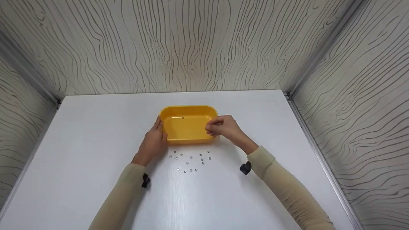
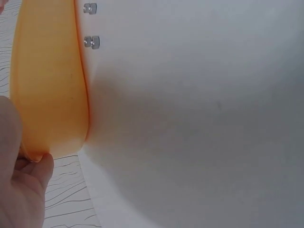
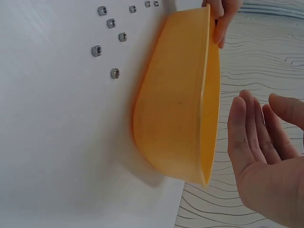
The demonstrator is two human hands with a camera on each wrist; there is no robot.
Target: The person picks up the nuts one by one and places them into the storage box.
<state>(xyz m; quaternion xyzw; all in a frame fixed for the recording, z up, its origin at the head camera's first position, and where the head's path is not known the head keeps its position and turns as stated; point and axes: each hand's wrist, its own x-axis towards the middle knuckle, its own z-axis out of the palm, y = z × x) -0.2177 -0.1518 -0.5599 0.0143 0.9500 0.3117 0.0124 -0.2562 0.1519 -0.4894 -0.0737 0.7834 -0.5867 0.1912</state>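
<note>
A yellow plastic tray (image 1: 188,141) with rounded corners sits on the white table. My left hand (image 1: 154,140) grips its left rim, the thumb (image 2: 45,168) on the near side of the edge. Over the right rim hovers my right hand (image 1: 225,128); in the right wrist view its fingers (image 3: 240,137) are slightly bent, apart from the thumb, with nothing visible between them. One small dark piece (image 1: 183,118) lies inside the tray by its far wall. Several small metal nuts (image 1: 191,157) are scattered on the table in front of the tray, some close-up in the right wrist view.
The white table (image 1: 96,134) reaches back to a wood-patterned wall (image 1: 191,48), with similar panels (image 1: 367,95) at both sides. Metal rails (image 1: 314,163) run along the side edges. A black wrist-worn device (image 1: 245,167) hangs below the right cuff.
</note>
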